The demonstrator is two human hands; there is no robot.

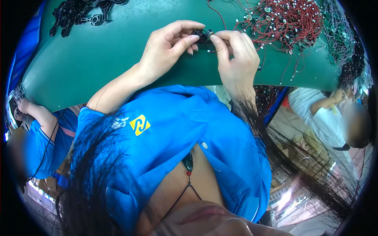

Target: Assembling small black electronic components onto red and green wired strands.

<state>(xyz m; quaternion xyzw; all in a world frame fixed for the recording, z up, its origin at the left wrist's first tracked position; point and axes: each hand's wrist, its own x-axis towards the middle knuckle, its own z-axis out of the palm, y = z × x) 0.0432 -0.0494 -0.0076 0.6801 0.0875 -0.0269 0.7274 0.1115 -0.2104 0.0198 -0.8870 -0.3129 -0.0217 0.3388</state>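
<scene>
Over the green table (106, 55), my left hand (163, 49) is closed round a small black plastic part (200, 36), with thumb and index finger gripping it. My right hand (238, 55) pinches a small, dark, round piece with a pale rim (210, 33) between thumb and forefinger. Both pieces meet, or nearly so, between my fingertips; whether they are joined is too small to tell. A tiny white connector (211, 51) shows just below, beside the right thumb.
Black plastic parts (78, 17) lie at the far left. A tangled heap of red twisted wires (291, 23) with white connectors and small round discs spreads at the far right, beside green and dark wires (340, 39). People in blue (43, 145) and white (323, 118) sit at either side.
</scene>
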